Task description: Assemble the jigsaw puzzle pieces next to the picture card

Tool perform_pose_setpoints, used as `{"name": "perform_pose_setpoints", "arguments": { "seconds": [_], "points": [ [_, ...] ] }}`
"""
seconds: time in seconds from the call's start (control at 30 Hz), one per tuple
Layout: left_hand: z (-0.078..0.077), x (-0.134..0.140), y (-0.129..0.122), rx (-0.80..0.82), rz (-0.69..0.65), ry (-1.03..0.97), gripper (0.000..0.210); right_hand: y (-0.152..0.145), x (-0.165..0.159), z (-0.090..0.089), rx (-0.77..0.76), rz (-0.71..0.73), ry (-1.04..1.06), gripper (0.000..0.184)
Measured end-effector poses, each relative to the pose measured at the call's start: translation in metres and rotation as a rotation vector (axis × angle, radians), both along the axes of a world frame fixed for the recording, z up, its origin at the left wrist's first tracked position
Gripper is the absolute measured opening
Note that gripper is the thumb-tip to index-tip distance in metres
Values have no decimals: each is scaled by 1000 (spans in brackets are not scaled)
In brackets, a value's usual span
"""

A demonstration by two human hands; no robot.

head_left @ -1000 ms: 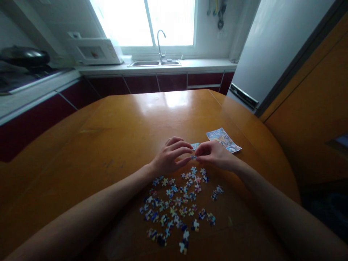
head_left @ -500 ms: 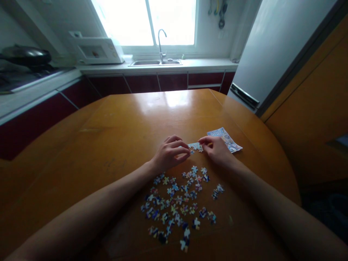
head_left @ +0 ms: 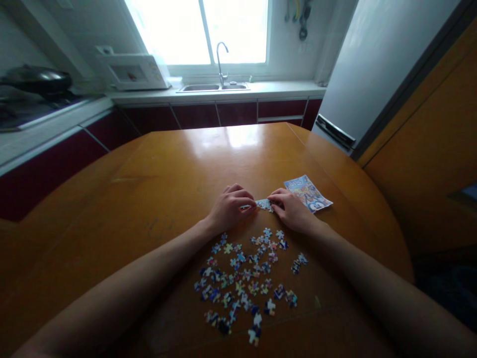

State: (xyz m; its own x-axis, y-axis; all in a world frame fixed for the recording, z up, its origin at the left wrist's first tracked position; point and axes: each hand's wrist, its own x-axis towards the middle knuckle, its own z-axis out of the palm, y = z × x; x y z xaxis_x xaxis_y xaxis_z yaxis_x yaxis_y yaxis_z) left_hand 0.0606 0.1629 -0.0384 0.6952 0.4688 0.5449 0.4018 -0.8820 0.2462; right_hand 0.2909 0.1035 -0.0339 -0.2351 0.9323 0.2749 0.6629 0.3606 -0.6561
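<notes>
A small strip of joined jigsaw pieces [head_left: 264,204], pale blue along its far side, lies on the table between my hands. My left hand [head_left: 231,207] pinches its left end with thumb and fingertips, partly covering it. At the other end, my right hand [head_left: 292,209] has its thumb and fingers closed on the strip's edge. Nearer to me, between my forearms, many loose jigsaw pieces [head_left: 244,274] are scattered. A few sit apart to the right as a small cluster [head_left: 299,262]. Just beyond my right hand is a printed picture sheet [head_left: 307,191].
The wooden table [head_left: 179,174] has a rounded edge. Behind it stand a counter with a sink [head_left: 212,87], a microwave [head_left: 134,72] and, at the left, a pan [head_left: 39,79] on the stove. A fridge [head_left: 380,64] rises at the right.
My right hand has shifted slightly left along the strip, uncovering more of the picture sheet. My left fingers have drawn together at the strip's left end.
</notes>
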Motion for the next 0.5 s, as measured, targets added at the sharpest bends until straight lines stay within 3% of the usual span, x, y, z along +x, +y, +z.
{"name": "perform_pose_setpoints", "arguments": {
  "seconds": [0.5],
  "points": [
    [3, 1, 0, 42, -34, 110, 14, -2, -4, -1, 19, -9, 16, 21]
  ]
}}
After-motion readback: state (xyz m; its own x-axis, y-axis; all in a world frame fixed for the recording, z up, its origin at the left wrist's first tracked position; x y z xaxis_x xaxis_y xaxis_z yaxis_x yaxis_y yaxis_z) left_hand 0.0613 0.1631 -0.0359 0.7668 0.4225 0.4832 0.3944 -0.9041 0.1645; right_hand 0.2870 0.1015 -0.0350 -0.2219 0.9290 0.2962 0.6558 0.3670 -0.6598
